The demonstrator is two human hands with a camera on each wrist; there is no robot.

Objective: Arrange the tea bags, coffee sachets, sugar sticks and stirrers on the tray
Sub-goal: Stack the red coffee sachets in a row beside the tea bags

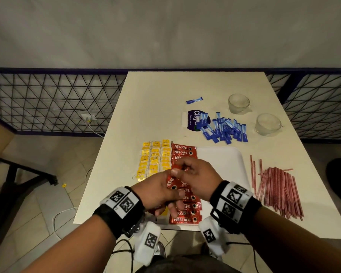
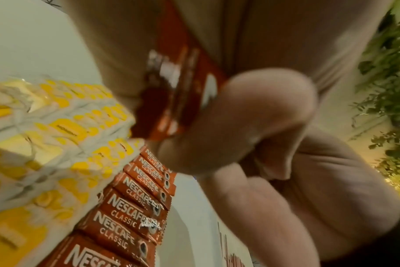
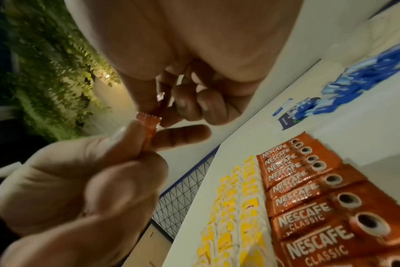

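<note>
Both hands meet at lower centre of the head view, above the tray [image 1: 230, 160], over a red coffee sachet [image 1: 170, 181] lifted clear of the laid-out rows. The left hand [image 1: 156, 192] grasps a bunch of sachets, fingers curled round them; in the left wrist view the bunch [image 2: 183, 86] sits between thumb and fingers, blurred. The right hand [image 1: 197, 178] pinches a sachet's serrated end [image 3: 149, 120] between thumb and forefinger (best seen in the right wrist view), just where the left hand's fingers [image 3: 126, 144] also touch it.

Beneath the hands, a column of coffee sachets [image 1: 183, 152] runs down the middle of the white tray, overlapping like shingles. To its left, touching it, lie three columns of yellow tea bags [image 1: 156, 158]. The tray's right part [image 1: 224, 164] is bare white.

Off the tray, on the table [image 1: 156, 95]: a loose heap of blue sugar sticks [image 1: 224, 129] at upper right of centre, partly over a printed card [image 1: 191, 119], with one stick [image 1: 194, 100] apart above it; a pile of red-striped stirrers [image 1: 278, 190] at right, just beside the tray; two glass cups [image 1: 238, 103] [image 1: 268, 124] further up right.
</note>
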